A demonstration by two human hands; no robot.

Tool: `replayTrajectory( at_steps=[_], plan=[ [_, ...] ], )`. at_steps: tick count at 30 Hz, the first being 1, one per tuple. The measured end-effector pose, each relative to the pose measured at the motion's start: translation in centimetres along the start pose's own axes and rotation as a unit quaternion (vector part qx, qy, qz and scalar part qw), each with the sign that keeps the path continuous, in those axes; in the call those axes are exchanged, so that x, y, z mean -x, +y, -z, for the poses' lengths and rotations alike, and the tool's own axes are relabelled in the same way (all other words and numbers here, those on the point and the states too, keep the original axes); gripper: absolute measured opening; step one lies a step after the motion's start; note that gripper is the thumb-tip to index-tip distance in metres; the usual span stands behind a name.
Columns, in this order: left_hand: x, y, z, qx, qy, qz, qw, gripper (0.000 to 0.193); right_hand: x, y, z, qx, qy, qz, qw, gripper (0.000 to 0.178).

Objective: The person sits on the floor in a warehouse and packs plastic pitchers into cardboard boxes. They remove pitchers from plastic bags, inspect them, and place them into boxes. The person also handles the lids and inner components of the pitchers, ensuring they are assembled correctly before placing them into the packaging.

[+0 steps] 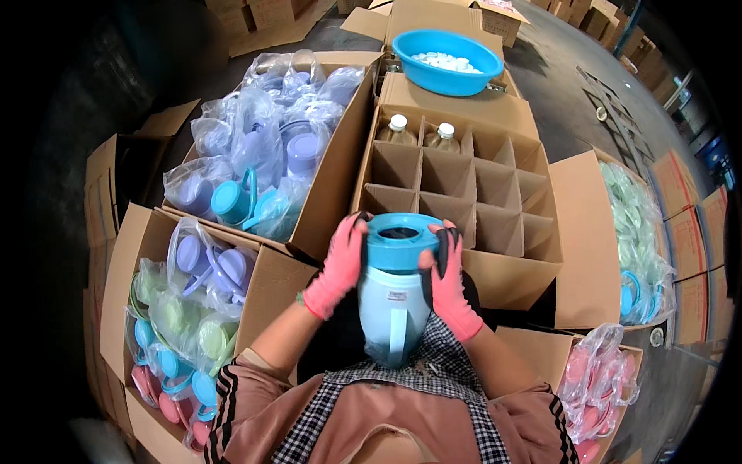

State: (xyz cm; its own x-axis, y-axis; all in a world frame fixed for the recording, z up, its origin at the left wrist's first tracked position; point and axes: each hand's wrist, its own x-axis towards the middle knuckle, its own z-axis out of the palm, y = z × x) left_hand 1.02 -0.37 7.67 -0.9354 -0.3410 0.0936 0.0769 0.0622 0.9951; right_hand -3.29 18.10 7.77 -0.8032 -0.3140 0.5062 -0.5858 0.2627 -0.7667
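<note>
A light-blue jug (pixel 396 305) with a handle stands upright in front of my body. A darker blue ring-shaped collar (pixel 403 255), with a dark round opening in its middle, sits on its top. My left hand (pixel 344 267), in a pink glove with dark fingertips, grips the collar's left side. Around the right side of the collar closes my right hand (pixel 450 282), gloved the same way, its thumb pressed on the front. The jug's underside is hidden against my checked apron (pixel 440 348).
Ahead stands a divided carton (pixel 510 274) with two white-capped glass bottles (pixel 444 138). Behind it, a blue basin (pixel 410 73) holds small white pieces. Cartons of bagged purple (pixel 301 155), green (pixel 634 209) and pink plastic parts (pixel 591 379) surround me on both sides.
</note>
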Motion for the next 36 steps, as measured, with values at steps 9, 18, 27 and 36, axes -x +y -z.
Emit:
replayTrajectory(
  at_steps=[9,18,27,36],
  plan=[
    [1.1,8.6,1.5,-0.423,-0.070,-0.348,0.834,0.064,-6.5,-4.4,3.0,-0.355,-0.020,-0.023,0.935,0.065],
    [-2.6,7.5,-0.9,0.145,0.030,-0.006,0.989,0.030,-11.9,-4.6,1.3,0.234,-0.112,0.249,0.933,0.066],
    [-8.2,3.1,-1.9,0.139,0.136,-0.056,0.979,0.027,-14.3,1.9,-3.1,-0.156,-0.101,-0.127,0.974,0.071],
    [-10.3,-7.0,-1.1,0.419,0.213,0.109,0.876,0.030,-22.7,18.6,-1.5,-0.157,-0.135,-0.373,0.904,0.046]
  ],
)
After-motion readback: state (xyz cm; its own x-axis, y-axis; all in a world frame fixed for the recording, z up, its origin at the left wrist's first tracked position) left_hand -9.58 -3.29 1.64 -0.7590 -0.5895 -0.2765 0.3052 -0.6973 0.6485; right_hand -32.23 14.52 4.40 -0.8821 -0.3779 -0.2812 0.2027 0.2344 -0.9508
